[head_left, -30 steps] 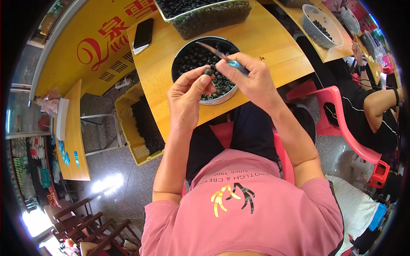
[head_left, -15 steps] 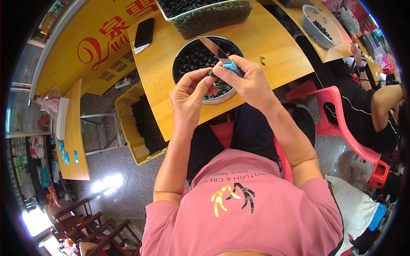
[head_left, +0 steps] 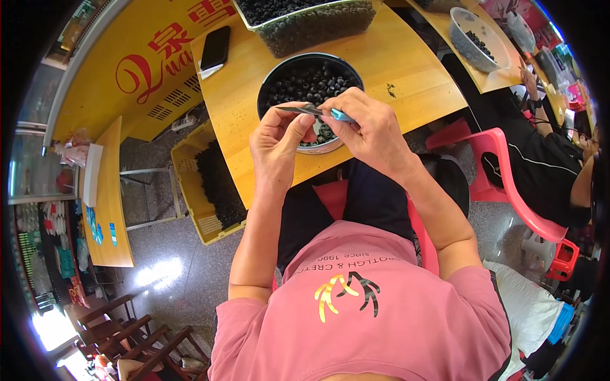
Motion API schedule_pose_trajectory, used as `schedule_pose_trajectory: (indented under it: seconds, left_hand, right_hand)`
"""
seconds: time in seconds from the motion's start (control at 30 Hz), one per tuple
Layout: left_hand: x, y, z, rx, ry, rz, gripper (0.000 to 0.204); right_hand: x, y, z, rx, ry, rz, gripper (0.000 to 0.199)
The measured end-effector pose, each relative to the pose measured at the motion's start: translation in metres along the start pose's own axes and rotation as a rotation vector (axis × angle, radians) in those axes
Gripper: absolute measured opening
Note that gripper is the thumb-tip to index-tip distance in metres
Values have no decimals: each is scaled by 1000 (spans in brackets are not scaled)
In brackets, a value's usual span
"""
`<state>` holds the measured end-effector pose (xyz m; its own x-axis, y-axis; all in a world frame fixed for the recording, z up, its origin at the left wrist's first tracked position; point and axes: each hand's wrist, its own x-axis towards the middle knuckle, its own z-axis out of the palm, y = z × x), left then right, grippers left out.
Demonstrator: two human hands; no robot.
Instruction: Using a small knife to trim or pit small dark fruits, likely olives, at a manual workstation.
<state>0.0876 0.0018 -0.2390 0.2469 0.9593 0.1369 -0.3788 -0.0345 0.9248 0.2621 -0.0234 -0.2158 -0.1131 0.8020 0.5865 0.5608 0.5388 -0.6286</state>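
Sitting at a wooden table on a tiled floor, a person in a pink shirt works over a round bowl of small dark fruits. The right hand grips the blue handle of a small knife; it lies nearly level above the bowl's near rim, blade pointing to the person's left. The left hand pinches something small at the blade, too hidden to identify. A clear tub of dark fruits sits beyond the bowl, a black phone lies left, and a yellow crate stands beside the table.
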Motion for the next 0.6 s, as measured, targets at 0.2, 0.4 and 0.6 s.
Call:
schedule_pose_trajectory:
  seconds: [0.2, 0.4, 0.6]
  left_hand:
    - [-6, 10, -1, -35, -75, 19, 15]
    - [0, 36, -58, 327, 281, 245, 18]
    - [-4, 47, -131, 1127, 520, 443, 29]
  right_hand:
    - [0, 5, 6, -92, 11, -8, 11]
    - [-1, 9, -9, -64, 39, 70, 11]
    - [-4, 19, -14, -66, 42, 197, 13]
